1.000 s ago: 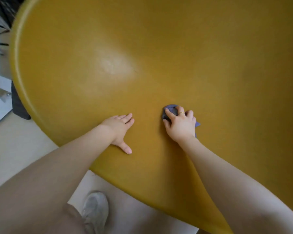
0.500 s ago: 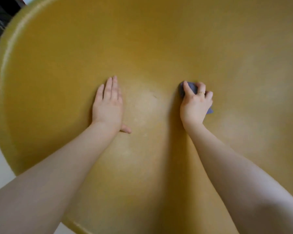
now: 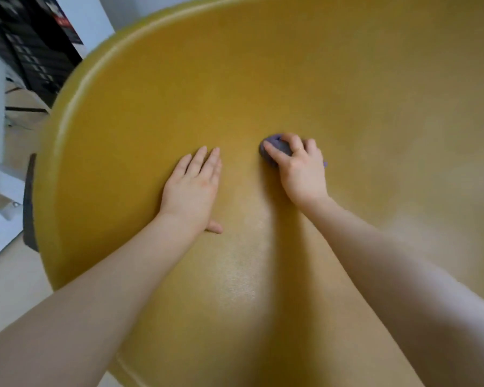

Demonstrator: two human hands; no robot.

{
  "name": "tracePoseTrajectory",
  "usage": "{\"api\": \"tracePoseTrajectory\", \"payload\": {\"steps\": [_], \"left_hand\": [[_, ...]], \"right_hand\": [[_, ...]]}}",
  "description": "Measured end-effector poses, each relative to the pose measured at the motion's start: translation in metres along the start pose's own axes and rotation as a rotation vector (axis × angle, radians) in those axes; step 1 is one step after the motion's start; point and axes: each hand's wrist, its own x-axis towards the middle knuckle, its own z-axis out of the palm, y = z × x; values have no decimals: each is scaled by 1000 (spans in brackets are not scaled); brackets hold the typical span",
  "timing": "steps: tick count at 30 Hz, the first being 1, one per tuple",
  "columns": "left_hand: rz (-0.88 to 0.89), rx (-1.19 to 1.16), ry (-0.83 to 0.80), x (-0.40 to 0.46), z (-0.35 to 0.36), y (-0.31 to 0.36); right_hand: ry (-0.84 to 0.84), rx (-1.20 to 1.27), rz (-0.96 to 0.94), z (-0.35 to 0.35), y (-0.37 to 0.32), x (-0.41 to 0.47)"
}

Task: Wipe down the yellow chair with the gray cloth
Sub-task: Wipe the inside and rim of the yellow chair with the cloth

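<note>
Right hand point(image 3: 302, 174) curled over bunched gray cloth point(image 3: 274, 148), fingers bent round it, thumb stretched along its left edge, pressing it onto yellow chair point(image 3: 263, 79) surface just right of centre. Thin ring point(image 3: 299, 149) noted on one finger. Forearm reaching in from near right. Left hand point(image 3: 193, 188) laid flat on chair just left of cloth, fingers straight and together, pointing far, thumb tucked near the wrist; holding nothing. Dark furniture point(image 3: 34, 48) at far left beyond chair rim; red mark on it, blurred, not legible. Pale floor point(image 3: 6, 297) at near left.
</note>
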Motion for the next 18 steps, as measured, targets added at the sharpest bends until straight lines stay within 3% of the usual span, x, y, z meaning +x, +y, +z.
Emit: {"api": "tracePoseTrajectory", "payload": {"steps": [3,6,11,14,18], "left_hand": [[-89,58,35,-5,-2,-17],[-158,42,91,-8,-5,-27],[-195,8,102,-13,-14,-37],[-200,31,123,-11,-23,-48],[-160,31,134,-1,-26,-51]], "right_hand": [[116,33,275,2,9,29],[167,298,494,17,-44,31],[55,514,263,11,-127,12],[26,430,82,4,-99,34],[244,187,110,-5,-46,105]]}}
